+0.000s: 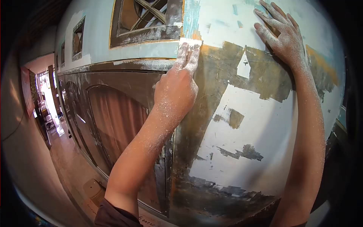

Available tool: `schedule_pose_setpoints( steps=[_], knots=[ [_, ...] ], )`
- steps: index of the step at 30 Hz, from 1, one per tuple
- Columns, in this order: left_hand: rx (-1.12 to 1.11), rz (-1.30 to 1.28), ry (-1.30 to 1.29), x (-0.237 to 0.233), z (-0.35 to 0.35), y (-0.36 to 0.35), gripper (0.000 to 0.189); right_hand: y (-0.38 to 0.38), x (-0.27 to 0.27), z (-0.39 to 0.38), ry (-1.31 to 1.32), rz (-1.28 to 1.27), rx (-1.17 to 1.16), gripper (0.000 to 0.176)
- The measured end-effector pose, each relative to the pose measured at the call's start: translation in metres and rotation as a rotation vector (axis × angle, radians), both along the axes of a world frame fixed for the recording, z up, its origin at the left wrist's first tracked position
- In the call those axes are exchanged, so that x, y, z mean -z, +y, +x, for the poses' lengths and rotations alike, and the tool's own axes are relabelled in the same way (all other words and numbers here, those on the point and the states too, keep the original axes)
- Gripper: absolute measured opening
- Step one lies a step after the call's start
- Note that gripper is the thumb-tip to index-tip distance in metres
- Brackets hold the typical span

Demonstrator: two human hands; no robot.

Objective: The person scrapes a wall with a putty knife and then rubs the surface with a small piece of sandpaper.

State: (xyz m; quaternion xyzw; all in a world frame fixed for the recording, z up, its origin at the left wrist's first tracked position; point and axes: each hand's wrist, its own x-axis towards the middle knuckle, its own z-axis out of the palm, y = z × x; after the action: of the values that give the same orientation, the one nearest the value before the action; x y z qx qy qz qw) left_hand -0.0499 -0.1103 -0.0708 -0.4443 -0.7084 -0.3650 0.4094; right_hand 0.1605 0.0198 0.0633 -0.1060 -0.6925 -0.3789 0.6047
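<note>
My left hand point(176, 90) is coated in white dust and presses two straight fingers against the wall beside the window frame's lower corner. Under those fingertips lies a small pale piece of what looks like sandpaper point(195, 42), its grit side hidden. The other fingers are folded in. Higher up on the right, my right hand point(284, 39), also dusty, rests on the wall with its fingers spread and nothing in it. The wall point(242, 109) between my arms is patched with white filler over brown and greenish old paint.
A window frame point(141, 39) with crossed bars sits left of my left hand. Below it is a dark wooden door or panel point(151, 81) with a reddish curtain point(119, 117). A passage with a tiled floor point(70, 151) runs along the left, with a stool point(93, 189) on it.
</note>
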Motion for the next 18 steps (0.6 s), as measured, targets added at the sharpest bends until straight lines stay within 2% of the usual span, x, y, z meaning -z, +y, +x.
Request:
schedule_pose_setpoints(
  steps=[1, 4, 11, 12, 18],
  knots=[
    [0.035, 0.072, 0.074, 0.0039, -0.0032, 0.0024, 0.02, -0.0008, 0.0018, -0.0008, 0.011, -0.008, -0.012, 0.043],
    [0.015, 0.024, 0.019, 0.0048, -0.0033, 0.004, 0.022, -0.0062, 0.0037, -0.0006, 0.022, -0.028, 0.022, 0.045],
    [-0.028, -0.088, -0.113, 0.0021, 0.0027, 0.0013, 0.07, -0.0026, 0.0023, 0.0004, 0.01, -0.009, -0.004, 0.043],
    [-0.035, -0.096, -0.099, 0.0033, 0.0005, 0.0031, 0.071, -0.0037, 0.0024, 0.0012, 0.001, -0.017, -0.015, 0.043],
    [-0.026, -0.053, -0.068, 0.0061, 0.0015, 0.0029, 0.052, -0.0003, 0.0006, -0.0013, 0.013, 0.001, 0.038, 0.045]
  ],
)
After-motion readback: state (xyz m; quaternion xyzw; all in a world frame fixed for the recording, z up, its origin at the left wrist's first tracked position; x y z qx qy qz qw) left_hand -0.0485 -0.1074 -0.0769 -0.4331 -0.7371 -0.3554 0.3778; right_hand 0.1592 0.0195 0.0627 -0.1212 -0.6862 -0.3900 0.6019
